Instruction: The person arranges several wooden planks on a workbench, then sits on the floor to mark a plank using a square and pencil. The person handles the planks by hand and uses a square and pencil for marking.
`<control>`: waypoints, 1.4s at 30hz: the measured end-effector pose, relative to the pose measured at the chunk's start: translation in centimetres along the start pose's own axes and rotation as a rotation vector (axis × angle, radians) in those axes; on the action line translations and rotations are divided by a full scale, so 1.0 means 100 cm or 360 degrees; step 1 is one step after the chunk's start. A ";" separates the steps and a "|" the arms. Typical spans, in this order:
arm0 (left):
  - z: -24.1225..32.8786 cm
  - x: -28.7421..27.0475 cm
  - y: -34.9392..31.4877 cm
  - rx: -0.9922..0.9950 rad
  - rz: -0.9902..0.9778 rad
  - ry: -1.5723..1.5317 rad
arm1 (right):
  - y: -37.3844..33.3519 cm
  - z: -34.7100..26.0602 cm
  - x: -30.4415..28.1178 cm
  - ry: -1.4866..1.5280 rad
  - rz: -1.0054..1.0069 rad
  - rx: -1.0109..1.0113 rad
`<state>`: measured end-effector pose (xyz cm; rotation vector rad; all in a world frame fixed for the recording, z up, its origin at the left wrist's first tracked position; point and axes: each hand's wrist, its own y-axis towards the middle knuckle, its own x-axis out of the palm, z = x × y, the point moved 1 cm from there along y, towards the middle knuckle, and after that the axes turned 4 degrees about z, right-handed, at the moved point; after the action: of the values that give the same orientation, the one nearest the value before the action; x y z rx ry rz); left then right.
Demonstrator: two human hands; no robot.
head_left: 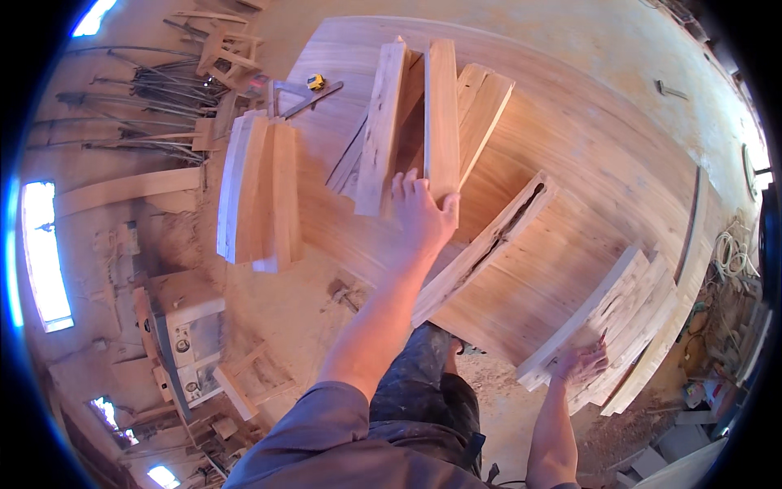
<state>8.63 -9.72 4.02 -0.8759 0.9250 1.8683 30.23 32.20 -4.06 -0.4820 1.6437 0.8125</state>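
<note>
My left hand point(423, 213) is closed round the near end of a narrow wooden board point(442, 114), its thumb on the right side and its fingers on the left. This board rests on a loose stack, beside a knotty board point(383, 130) on its left and pale boards point(489, 106) on its right. My right hand point(580, 365) lies against a row of rough-edged boards point(631, 306) at the table's right. A thin red pencil-like stick point(603, 335) pokes up from its curled fingers. Between my hands lies a board with a long dark crack point(489, 248).
Beneath the boards is a wide wooden tabletop point(603, 179). Stacked planks point(259, 191) stand at its left edge, near a yellow tape measure point(315, 81) and a metal square point(314, 99). Metal rods point(163, 98) lie farther left. A hammer-like tool point(670, 90) lies at the far right.
</note>
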 end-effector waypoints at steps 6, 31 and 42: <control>0.054 0.024 -0.007 -0.0163 -0.0074 -0.0021 | -0.001 -0.006 -0.005 0.0014 -0.0032 0.0042; -0.108 -0.026 0.059 -0.0898 0.0035 0.0308 | -0.002 -0.005 -0.007 0.0050 0.0142 -0.0197; -0.096 -0.044 0.066 -0.0877 -0.0209 -0.0218 | 0.000 -0.003 -0.007 0.0092 0.0154 -0.0218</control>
<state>6.47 -21.95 4.80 -1.0814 0.2545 2.0685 30.20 31.92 -3.42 -0.5293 1.6818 0.9958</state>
